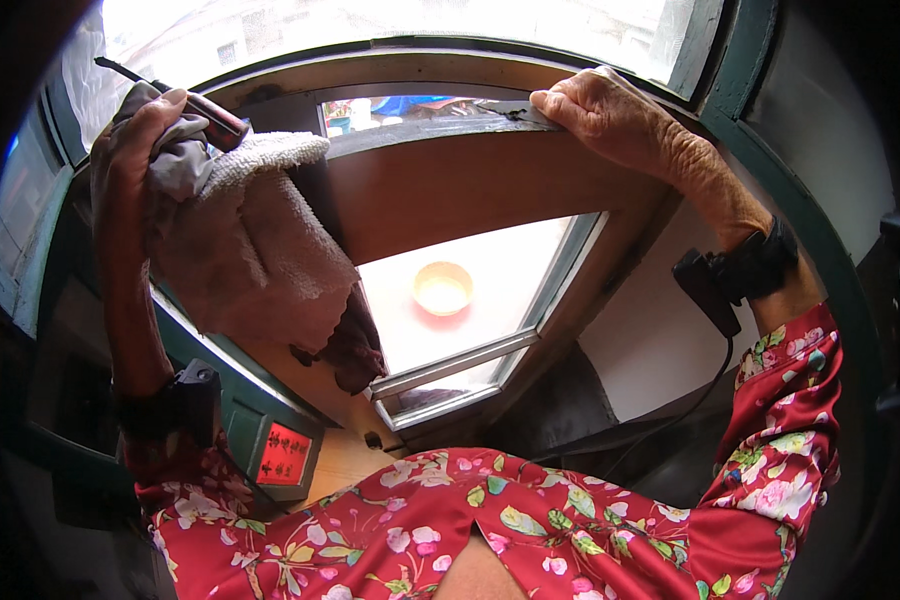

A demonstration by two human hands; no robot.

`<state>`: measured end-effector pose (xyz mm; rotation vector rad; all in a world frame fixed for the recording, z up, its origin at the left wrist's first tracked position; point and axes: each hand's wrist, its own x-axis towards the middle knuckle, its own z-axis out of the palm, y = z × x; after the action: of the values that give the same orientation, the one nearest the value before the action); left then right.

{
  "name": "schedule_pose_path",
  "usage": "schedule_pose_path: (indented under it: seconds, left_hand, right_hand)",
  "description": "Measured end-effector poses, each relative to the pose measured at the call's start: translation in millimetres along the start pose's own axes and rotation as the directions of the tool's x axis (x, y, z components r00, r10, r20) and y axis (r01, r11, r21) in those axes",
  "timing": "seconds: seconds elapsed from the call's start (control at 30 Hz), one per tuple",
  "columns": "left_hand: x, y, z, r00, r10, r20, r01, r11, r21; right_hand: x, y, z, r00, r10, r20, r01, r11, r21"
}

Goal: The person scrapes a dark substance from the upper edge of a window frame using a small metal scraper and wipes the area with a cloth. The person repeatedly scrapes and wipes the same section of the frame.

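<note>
My left hand (139, 135) is closed around a screwdriver (221, 124) with a dark red handle, its dark blade pointing to the upper left. The same hand holds a bunched grey cloth (184, 161) and a worn white terry towel (255, 247), which hangs down. A dark maroon cloth (356, 345) hangs below the towel. My right hand (607, 124) rests, fingers curled, on the grey top edge (435, 133) of a brown wooden panel (472, 195). Black stringy debris (514, 114) lies beside its fingertips. Whether those fingers pinch anything is hidden.
A bright window (390, 22) with a wooden frame (427, 66) stands ahead. Below the panel, a framed glass pane (397, 337) shows a round yellowish bowl (442, 289). Green frames (795, 172) flank me. A red paper with writing (283, 454) is at lower left.
</note>
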<state>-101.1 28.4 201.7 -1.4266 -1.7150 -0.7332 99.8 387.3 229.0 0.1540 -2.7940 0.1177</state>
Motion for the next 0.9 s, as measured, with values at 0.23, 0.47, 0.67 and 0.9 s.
schedule_pose_path:
  seconds: [0.23,0.47,0.67,0.9]
  left_hand:
    - [4.5,10.6,-1.1,0.999,-0.006,-0.035,0.014,0.975,0.223]
    - [6.7,19.6,0.3,0.973,-0.218,-0.071,0.213,0.975,-0.061]
    - [9.7,27.3,2.0,0.969,-0.231,-0.085,0.224,0.971,-0.081]
    - [12.5,31.3,2.4,0.957,-0.278,-0.087,0.268,0.957,-0.113]
  right_hand:
    - [1.5,4.2,-6.5,0.993,-0.086,0.085,0.084,0.996,0.022]
    - [2.5,6.4,-10.2,0.986,-0.097,0.138,0.092,0.995,0.043]
    - [4.2,10.1,-9.3,0.98,-0.146,0.134,0.138,0.988,0.067]
    - [2.2,7.1,-11.0,0.975,-0.177,0.135,0.16,0.978,0.132]
